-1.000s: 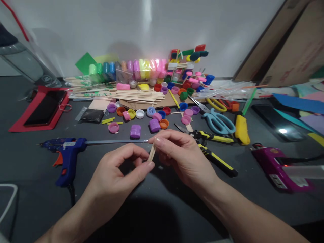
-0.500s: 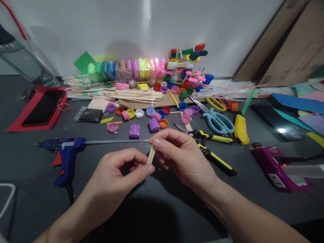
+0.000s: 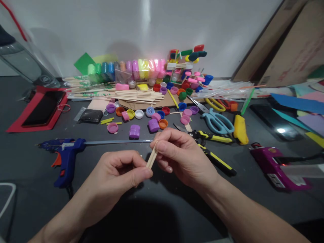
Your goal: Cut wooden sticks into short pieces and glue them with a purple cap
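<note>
Two short pale wooden sticks [image 3: 152, 159], side by side and tilted, are held between my hands above the dark table. My left hand [image 3: 118, 179] pinches their lower end between thumb and forefinger. At the upper end, the thumb and fingers of my right hand [image 3: 181, 158] are closed on them. Beyond my hands stand a purple cylinder [image 3: 134, 131] and a purple capped piece [image 3: 153, 125]. Pliers with black and yellow handles [image 3: 217, 160] lie just past my right hand.
A blue glue gun [image 3: 68, 158] with its stick lies at the left. Bottle caps [image 3: 139, 114], skewers [image 3: 139, 96], and blue scissors [image 3: 219, 122] spread across the back. At the right is a magenta power strip [image 3: 280, 168]; a red sheet [image 3: 15, 123] under a phone is far left.
Both hands have shifted slightly, and the sticks between them lean a little more to the right. My right hand's lower fingers have opened out slightly.
</note>
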`<state>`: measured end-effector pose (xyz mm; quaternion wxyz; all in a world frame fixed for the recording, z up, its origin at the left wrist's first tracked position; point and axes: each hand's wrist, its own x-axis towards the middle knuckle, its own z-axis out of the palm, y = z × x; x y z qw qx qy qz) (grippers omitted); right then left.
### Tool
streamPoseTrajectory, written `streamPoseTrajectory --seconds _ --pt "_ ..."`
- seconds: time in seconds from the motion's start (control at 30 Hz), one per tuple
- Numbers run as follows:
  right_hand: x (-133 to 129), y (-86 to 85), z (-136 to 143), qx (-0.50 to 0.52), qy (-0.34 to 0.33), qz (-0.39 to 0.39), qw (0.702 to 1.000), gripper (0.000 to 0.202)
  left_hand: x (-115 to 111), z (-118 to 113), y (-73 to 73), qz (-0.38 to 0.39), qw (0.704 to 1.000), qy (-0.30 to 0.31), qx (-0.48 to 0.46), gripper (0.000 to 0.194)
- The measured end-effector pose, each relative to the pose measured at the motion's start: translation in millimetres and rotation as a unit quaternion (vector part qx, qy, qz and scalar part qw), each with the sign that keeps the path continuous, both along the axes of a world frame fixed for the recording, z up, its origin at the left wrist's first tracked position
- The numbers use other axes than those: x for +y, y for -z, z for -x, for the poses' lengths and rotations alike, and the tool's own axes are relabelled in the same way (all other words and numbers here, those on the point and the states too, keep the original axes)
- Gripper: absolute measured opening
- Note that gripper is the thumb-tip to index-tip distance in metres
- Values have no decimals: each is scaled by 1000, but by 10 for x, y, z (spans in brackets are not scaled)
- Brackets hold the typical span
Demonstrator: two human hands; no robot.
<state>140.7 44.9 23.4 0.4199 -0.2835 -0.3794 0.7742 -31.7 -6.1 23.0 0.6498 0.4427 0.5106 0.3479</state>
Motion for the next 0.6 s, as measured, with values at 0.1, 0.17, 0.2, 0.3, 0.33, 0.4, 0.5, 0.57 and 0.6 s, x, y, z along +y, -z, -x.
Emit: streamPoseTrajectory --seconds 0.1,0.17,0.2,0.3,0.33,0.4,0.5,0.57,0.6 --pt "3 -2 1 4 -2 -3 1000 15 7 6 -5 1 1000 4 1 26" --pt "-2 -7 -2 0 -2 -2 1000 15 14 4 -11 1 1000 5 2 26" --pt "-5 -8 -4 -4 -1 0 1000 16 18 1 -15 0 1000 4 3 26" --pt "-8 -11 -12 -10 -3 2 1000 16 25 -10 -28 -6 1000 -2 7 25" --pt "-3 -11 -16 -12 -9 -2 1000 18 27 -12 -31 -9 1000 -2 10 25" --pt "15 -12 -29 -13 -18 -12 1000 31 32 -13 -36 -13 1000 -3 15 26" --pt "48 -15 -63 -33 1 -35 999 39 40 -12 -40 -12 1000 -12 21 26" --pt "61 -17 -89 -63 9 -57 996 30 43 -14 -45 -13 1000 -17 19 26" --pt "62 -18 -99 -78 6 -69 995 26 44 -16 -47 -13 1000 -18 18 26"
